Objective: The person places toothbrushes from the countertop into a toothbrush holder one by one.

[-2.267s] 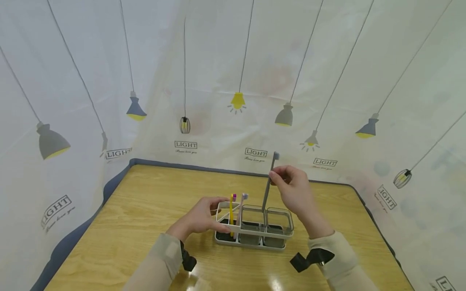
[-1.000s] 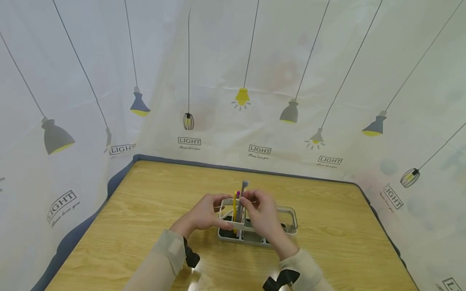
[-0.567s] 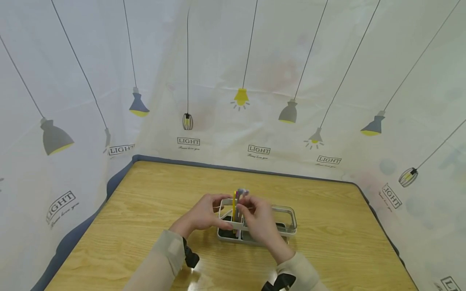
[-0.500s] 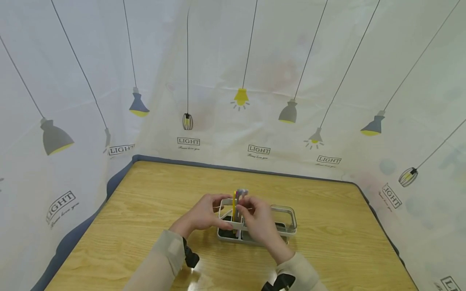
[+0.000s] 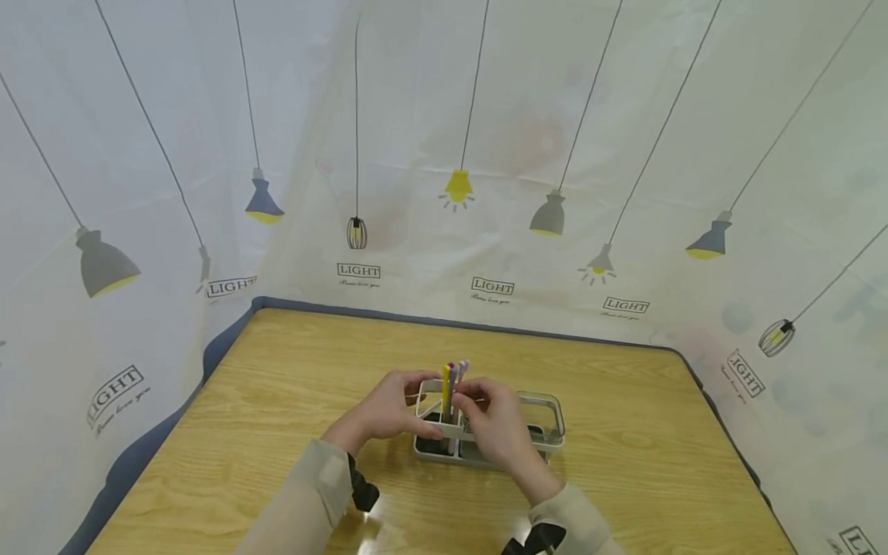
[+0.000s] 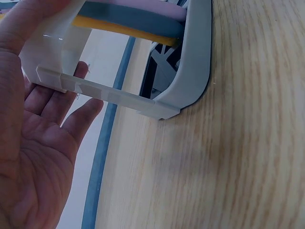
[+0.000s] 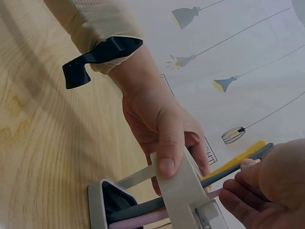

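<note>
A white toothbrush holder point(image 5: 553, 445) stands on the table. My left hand point(image 5: 388, 405) grips its left end, thumb along the front of the upper frame and fingers behind. In the left section stand a yellow toothbrush point(image 5: 446, 393), a pink toothbrush point(image 7: 138, 219) and a grey toothbrush point(image 7: 224, 175). My right hand point(image 5: 499, 420) pinches the grey one near its upper part, just above the frame. Its lower end reaches down to the dark base, beside the pink one, in the right wrist view. My right hand hides the holder's middle section in the head view.
A clear square cup point(image 5: 548, 402) sits in the holder's right section. The wooden table point(image 5: 333, 347) has a blue-grey edge at the back. A pale sheet printed with lamps point(image 5: 416, 116) hangs behind and at both sides.
My right hand has carried the grey toothbrush left from over the cups and lowered it into the left section. Lately its head has turned. My left hand keeps its grip on the holder.
</note>
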`<state>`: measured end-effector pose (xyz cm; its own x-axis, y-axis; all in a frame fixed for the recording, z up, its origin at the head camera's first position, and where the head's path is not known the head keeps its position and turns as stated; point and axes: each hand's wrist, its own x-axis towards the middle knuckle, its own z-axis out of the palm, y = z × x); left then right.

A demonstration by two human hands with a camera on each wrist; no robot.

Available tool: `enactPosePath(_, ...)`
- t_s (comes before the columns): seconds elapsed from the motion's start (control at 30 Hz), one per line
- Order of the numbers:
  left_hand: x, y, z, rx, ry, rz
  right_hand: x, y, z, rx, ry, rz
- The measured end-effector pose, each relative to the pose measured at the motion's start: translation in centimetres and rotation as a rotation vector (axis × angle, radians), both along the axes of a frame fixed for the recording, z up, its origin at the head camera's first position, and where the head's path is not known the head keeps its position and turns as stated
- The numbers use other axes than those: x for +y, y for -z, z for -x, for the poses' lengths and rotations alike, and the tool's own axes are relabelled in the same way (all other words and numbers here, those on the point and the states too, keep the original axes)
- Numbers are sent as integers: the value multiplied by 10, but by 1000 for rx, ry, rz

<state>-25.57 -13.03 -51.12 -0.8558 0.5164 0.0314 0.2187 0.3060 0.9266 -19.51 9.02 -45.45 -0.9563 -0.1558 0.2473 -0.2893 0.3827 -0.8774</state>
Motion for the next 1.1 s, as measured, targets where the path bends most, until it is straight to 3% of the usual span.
enactPosePath(0.6,2,4,1,5,9,-11,36,-4,-4,-4,139,13)
enactPosePath(1.1,3,2,-1,-7,4,-5,59,-5,-6,43,168,64)
